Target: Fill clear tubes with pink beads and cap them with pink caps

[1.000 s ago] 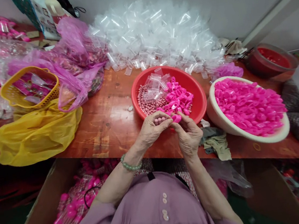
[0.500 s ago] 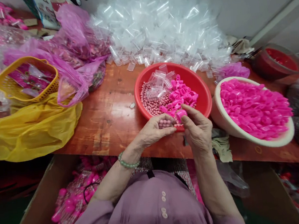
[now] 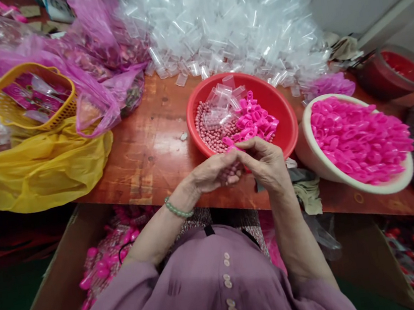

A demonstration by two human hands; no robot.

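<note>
My left hand (image 3: 217, 171), with a green bead bracelet (image 3: 178, 208) at the wrist, is closed around a clear tube of pink beads (image 3: 230, 174) at the near edge of the red basin (image 3: 285, 114). Fingers of my right hand (image 3: 266, 160) pinch a bright pink piece (image 3: 233, 148) at the tube's end, touching my left hand. Inside the basin lie small pink beads (image 3: 209, 132), clear tubes (image 3: 222, 99) and bright pink caps (image 3: 257, 118). My fingers partly hide the tube and the piece.
Right of the basin stands a white tub (image 3: 307, 136) heaped with pink caps. A pile of clear tubes (image 3: 220, 21) lies behind. Left are a yellow basket (image 3: 8, 122), a yellow bag (image 3: 49, 170) and purple bags (image 3: 97, 17). Below the table, an open carton (image 3: 51, 277) holds pink items.
My right hand has moved left against my left hand, and the pink piece it held apart is now at the tube's end. The view has tilted down slightly.
</note>
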